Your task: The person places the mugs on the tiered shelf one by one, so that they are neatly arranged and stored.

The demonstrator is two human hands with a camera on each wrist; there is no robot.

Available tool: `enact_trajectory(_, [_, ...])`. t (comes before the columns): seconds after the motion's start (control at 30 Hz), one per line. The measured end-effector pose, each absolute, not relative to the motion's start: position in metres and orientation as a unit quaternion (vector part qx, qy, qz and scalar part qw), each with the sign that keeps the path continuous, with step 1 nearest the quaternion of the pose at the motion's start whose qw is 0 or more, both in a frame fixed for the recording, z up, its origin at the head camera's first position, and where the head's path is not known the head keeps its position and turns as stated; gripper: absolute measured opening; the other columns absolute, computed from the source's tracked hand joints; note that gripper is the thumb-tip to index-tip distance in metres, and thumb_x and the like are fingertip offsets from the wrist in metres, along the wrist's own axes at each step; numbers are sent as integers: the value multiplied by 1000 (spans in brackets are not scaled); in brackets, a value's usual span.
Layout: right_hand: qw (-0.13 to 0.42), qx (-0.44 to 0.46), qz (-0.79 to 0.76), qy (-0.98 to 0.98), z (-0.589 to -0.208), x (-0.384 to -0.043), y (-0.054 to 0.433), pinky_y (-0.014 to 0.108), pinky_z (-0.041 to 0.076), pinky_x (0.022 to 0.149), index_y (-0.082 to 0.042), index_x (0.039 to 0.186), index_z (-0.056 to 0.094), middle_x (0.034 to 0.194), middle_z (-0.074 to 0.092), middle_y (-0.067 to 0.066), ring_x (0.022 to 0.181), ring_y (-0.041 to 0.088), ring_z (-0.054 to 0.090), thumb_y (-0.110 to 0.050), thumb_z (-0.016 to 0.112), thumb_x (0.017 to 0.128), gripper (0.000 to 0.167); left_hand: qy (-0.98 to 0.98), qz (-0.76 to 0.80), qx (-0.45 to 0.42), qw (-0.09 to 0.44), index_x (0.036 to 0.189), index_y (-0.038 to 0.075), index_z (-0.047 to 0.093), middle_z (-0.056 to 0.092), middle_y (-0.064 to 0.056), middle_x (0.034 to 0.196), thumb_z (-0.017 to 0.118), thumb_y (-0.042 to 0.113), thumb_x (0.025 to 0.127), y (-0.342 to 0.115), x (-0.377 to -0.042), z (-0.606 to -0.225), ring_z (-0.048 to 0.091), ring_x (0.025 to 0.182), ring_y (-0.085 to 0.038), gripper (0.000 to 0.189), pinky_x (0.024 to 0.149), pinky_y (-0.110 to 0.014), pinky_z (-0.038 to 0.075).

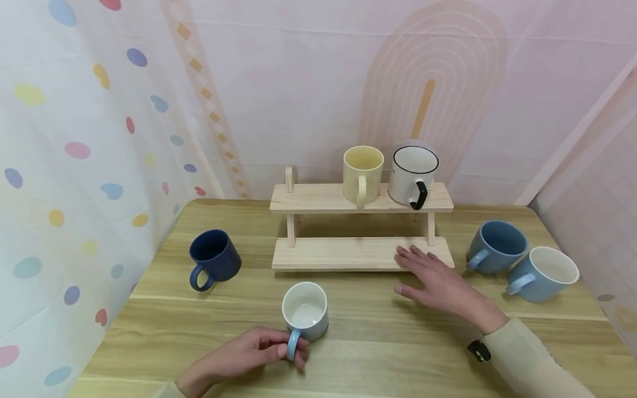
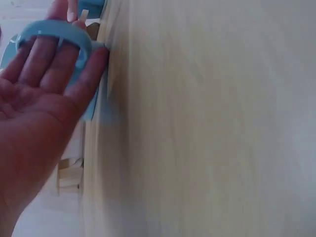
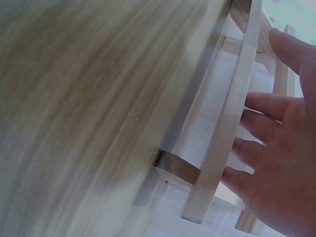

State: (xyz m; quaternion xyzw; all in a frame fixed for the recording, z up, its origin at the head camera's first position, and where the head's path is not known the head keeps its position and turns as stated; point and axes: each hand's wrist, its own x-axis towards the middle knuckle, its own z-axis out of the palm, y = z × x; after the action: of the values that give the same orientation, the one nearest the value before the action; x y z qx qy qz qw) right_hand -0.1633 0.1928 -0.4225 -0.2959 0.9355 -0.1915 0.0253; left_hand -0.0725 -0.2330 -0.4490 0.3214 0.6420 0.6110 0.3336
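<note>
My left hand [image 1: 251, 351] grips the handle of a light blue mug [image 1: 318, 327] with a white inside, upright near the table's front. In the left wrist view, several fingers pass through the mug's handle [image 2: 54, 29]. At the two-tier wooden shelf [image 1: 338, 253], my right hand [image 1: 443, 284] lies with fingers spread over the right end of the lower board. The right wrist view shows its fingertips at the edge of that board [image 3: 229, 123], holding nothing. On the upper board stand a yellow mug [image 1: 352, 179] and a white mug [image 1: 405, 185] with black rim and handle.
A dark blue mug [image 1: 226, 262] stands on the wooden table [image 1: 179, 326] left of the shelf. To the right, a blue mug [image 1: 490, 254] and a light blue mug with a white inside [image 1: 542, 287] stand close together. Patterned curtains [image 1: 278, 99] hang behind and beside the table.
</note>
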Motion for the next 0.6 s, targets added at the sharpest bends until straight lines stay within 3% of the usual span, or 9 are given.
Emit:
enact_trajectory(0.27, [22,-305,-194,932,-421,-163,195,66,27,118,-3,152,50,163,40,15,151,42,30,-48,62,102,69,635,636,270,344,120,-13,66,65,-39,113,45,9,112,-230,-70,-449,66,108,-11,32,101,-23,51])
enact_trajectory(0.43, [22,-308,-193,931,-422,-163,196,66,27,119,-3,153,50,163,40,15,152,42,29,-46,63,103,68,656,642,235,320,109,-11,67,67,-34,119,45,11,112,-232,-68,-445,67,111,-17,32,103,-23,50])
enact_trajectory(0.6, [24,-309,-196,930,-421,-163,196,66,26,119,-3,153,50,163,39,15,152,42,29,-45,63,103,67,684,638,215,281,107,-9,68,69,-28,121,45,14,112,-230,-64,-444,69,115,-21,33,103,-20,48])
